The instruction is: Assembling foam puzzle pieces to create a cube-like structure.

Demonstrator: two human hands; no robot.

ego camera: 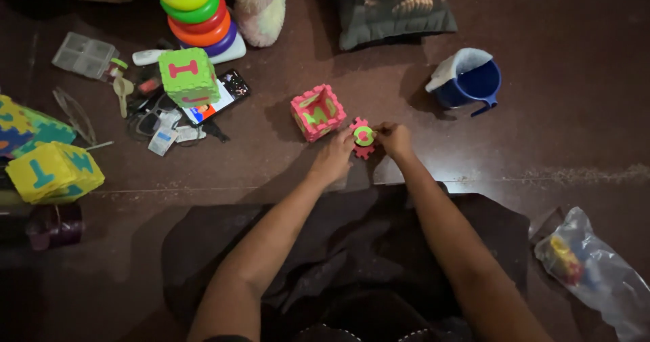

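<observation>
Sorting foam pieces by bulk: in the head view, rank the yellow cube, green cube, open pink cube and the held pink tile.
1. Yellow cube.
2. Green cube and open pink cube: look alike, unranked.
3. Pink tile, between left hand and right hand.

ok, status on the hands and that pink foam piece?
Left hand and right hand both gripping pink foam tile, green letter inset. Open pink foam cube just left, apart from tile. Nothing between them.

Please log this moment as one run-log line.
both hands on pink foam tile | left hand, right hand | pink foam cube apart, beside | floor
</observation>
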